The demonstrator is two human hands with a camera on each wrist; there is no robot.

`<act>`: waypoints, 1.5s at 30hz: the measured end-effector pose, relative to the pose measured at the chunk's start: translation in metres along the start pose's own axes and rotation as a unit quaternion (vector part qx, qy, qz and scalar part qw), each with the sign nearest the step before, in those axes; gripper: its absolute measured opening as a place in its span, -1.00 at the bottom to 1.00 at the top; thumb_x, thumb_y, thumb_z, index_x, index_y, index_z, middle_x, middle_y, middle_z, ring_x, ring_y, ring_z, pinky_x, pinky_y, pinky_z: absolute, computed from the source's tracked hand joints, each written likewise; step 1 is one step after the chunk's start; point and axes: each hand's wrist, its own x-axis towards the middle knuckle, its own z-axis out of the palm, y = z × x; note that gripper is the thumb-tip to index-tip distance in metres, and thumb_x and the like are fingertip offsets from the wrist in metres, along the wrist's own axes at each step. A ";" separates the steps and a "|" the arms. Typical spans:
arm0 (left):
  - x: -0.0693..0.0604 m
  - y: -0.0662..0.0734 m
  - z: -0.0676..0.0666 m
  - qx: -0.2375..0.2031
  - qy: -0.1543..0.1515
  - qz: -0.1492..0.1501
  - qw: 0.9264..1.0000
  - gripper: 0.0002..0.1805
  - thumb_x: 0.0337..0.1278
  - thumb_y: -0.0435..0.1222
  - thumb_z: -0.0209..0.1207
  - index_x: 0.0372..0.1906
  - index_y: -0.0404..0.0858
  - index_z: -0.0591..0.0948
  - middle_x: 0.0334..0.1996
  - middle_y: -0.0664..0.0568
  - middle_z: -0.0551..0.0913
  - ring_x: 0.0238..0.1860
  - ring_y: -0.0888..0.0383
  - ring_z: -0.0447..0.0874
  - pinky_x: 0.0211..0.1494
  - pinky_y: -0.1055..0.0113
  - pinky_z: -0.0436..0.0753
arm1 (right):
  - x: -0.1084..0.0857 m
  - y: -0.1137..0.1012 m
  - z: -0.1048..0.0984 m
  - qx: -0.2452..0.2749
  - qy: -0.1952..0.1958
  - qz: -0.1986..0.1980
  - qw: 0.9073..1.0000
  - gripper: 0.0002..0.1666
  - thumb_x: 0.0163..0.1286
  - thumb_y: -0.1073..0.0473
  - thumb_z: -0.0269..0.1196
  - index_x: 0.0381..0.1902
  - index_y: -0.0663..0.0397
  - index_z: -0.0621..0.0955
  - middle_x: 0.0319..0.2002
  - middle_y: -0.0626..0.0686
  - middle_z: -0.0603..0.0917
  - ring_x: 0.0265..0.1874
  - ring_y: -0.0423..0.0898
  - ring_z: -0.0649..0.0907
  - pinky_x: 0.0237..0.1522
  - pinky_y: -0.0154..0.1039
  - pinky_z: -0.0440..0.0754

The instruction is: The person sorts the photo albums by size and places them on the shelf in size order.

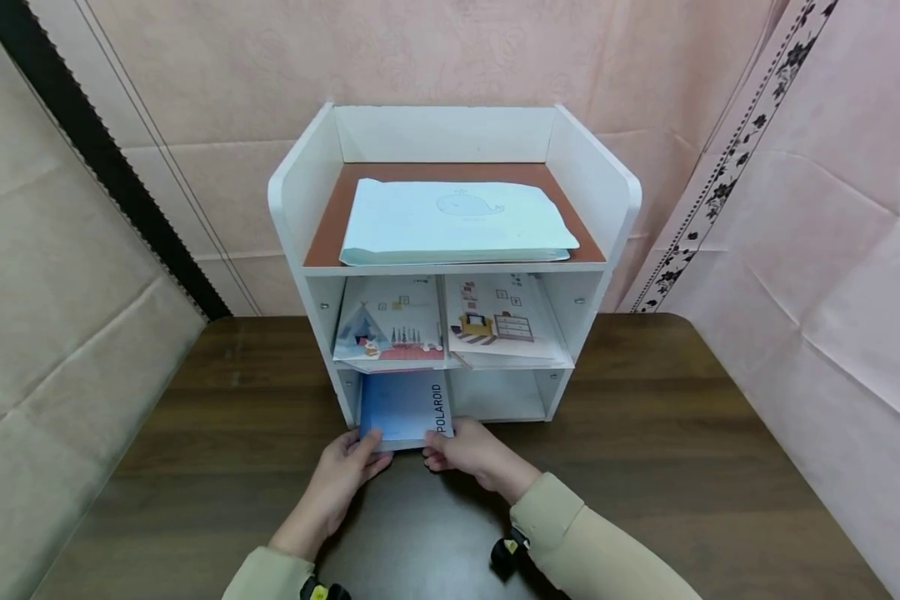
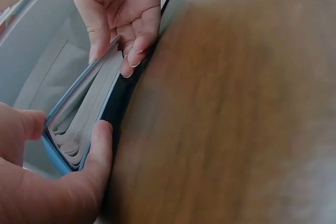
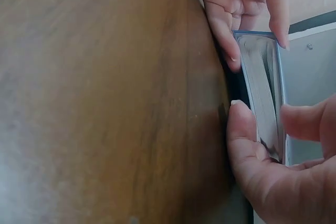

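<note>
A blue photo album (image 1: 399, 407) marked POLAROID lies flat in the lower left compartment of a white shelf unit (image 1: 450, 133), its near end jutting out at the front. My left hand (image 1: 339, 477) pinches the near left corner, thumb on the cover and fingers beneath. At the near right corner, my right hand (image 1: 471, 454) grips the album the same way. Thick pale page edges (image 2: 86, 111) show between the covers in the left wrist view. The right wrist view shows both hands around the same open side of the album (image 3: 260, 85); its far end is hidden inside the shelf.
Picture booklets lie on the middle shelf, one with a tent (image 1: 390, 321) and one with furniture (image 1: 502, 317). On the brown top shelf (image 1: 450, 172) rests a pale blue whale-printed stack (image 1: 457, 217). The unit stands on a dark wooden table (image 1: 682, 433), with pale cloth (image 1: 832, 275) around it.
</note>
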 end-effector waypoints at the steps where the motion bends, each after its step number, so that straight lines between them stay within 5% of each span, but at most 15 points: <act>1: 0.000 0.001 0.000 -0.001 0.000 -0.002 1.000 -0.22 0.44 -0.12 0.04 0.36 -0.65 0.02 0.21 -0.49 0.33 0.05 -0.10 0.60 0.07 0.21 0.58 | 0.000 -0.001 0.001 0.005 0.002 0.003 1.000 -0.72 0.50 0.22 0.10 0.01 0.35 0.50 -0.26 0.25 0.62 -0.35 -0.02 0.68 -0.23 -0.13 0.68; 14: 0.006 0.009 -0.002 0.021 -0.002 -0.021 1.000 -0.25 0.44 0.03 -0.03 0.28 -0.61 0.18 -0.01 -0.41 0.52 -0.09 -0.09 0.68 -0.01 0.18 0.63 | 0.003 0.000 0.005 0.016 0.035 0.003 0.999 -0.70 0.50 0.15 0.12 -0.06 0.34 0.52 -0.32 0.22 0.65 -0.42 -0.07 0.68 -0.26 -0.19 0.69; 45: 0.012 0.008 -0.005 0.021 -0.004 -0.048 0.999 -0.31 0.45 0.10 -0.12 0.07 -0.55 0.27 -0.21 -0.31 0.52 -0.23 -0.06 0.72 -0.10 0.15 0.67 | 0.008 -0.003 0.013 -0.021 0.066 0.037 0.997 -0.61 0.50 0.04 0.11 -0.14 0.34 0.53 -0.40 0.18 0.67 -0.49 -0.11 0.66 -0.33 -0.21 0.69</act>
